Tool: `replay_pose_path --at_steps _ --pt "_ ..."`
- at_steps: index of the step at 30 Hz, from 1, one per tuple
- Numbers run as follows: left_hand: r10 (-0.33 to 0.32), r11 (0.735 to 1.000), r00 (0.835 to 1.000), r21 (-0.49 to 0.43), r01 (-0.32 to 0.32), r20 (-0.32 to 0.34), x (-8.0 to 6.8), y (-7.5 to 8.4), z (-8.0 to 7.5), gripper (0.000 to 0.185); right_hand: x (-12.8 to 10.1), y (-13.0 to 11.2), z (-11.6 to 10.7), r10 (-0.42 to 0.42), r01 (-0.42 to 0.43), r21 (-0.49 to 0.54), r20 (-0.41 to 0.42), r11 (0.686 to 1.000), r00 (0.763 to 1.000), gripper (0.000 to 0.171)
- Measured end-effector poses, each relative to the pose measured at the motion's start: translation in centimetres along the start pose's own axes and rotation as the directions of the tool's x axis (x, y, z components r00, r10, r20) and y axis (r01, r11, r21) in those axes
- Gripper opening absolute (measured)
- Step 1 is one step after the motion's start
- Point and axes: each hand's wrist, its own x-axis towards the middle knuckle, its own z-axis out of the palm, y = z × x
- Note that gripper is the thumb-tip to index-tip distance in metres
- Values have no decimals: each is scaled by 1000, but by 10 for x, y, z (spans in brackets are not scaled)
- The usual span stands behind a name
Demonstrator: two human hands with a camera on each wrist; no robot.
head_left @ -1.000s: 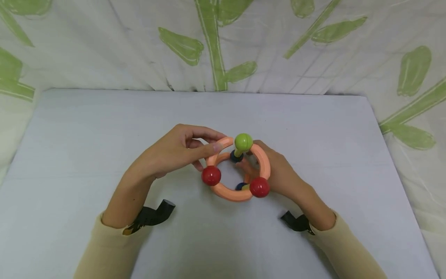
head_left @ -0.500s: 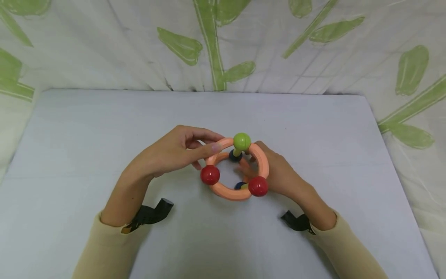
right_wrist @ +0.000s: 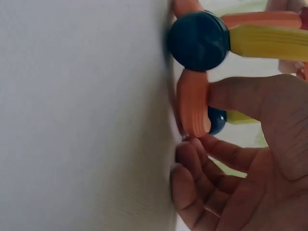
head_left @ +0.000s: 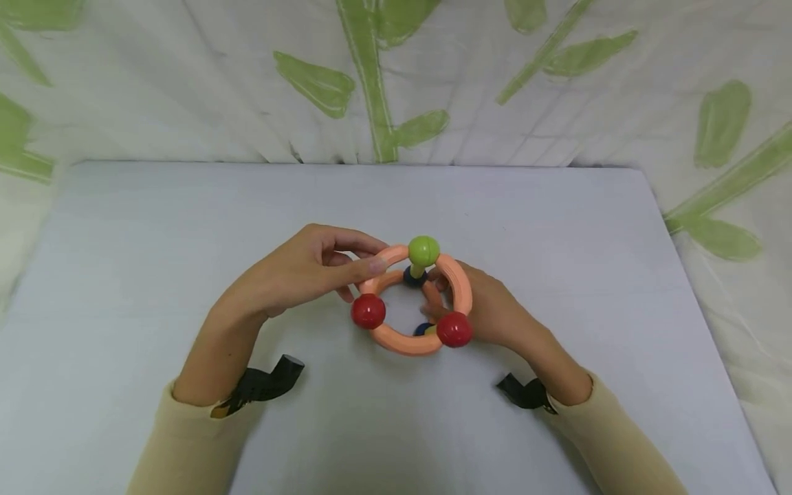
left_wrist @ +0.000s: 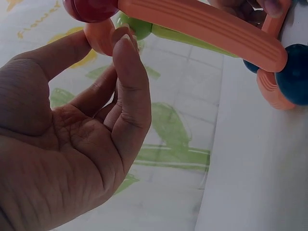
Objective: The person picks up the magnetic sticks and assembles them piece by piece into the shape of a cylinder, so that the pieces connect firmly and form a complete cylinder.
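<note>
A toy of orange curved bars [head_left: 402,342] joined by balls stands on the pale table [head_left: 185,206]. It has a green ball [head_left: 423,251] on top, two red balls [head_left: 368,311] [head_left: 454,329] in front and a dark blue ball [head_left: 413,277] underneath. My left hand [head_left: 297,271] pinches the upper orange bar [left_wrist: 202,24] between thumb and forefinger, next to a red ball [left_wrist: 91,7]. My right hand [head_left: 495,309] grips the right side. Its thumb [right_wrist: 240,98] presses a lower orange bar [right_wrist: 192,103], with the fingers curled below it at the table. A blue ball [right_wrist: 198,41] carries a yellow stick [right_wrist: 269,43].
A white curtain with green leaves [head_left: 371,82] hangs behind the table's far edge. Black wrist straps [head_left: 266,385] [head_left: 526,393] lie over the table by my sleeves. Bare table surface surrounds the toy on all sides.
</note>
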Motion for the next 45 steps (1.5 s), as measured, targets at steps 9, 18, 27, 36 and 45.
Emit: replay_pose_path --at_steps 9,18,27,36,45 --pt "-24 999 999 -27 24 -28 -5 -1 1 34 8 2 -1 4 -3 77 -13 997 1000 36" --pt "-23 999 1000 -49 22 -20 -4 -4 6 39 22 10 -6 -9 14 137 -37 991 999 36" --pt "-9 999 1000 -37 8 -23 -8 -7 6 38 21 11 -1 7 -8 224 3 975 1000 35" --pt "40 999 999 -31 -40 -17 -2 -7 4 36 18 14 -6 -21 20 200 2 980 1000 38" --pt "57 997 998 -42 -57 -7 4 -11 2 39 21 17 -4 -34 32 186 8 982 999 40"
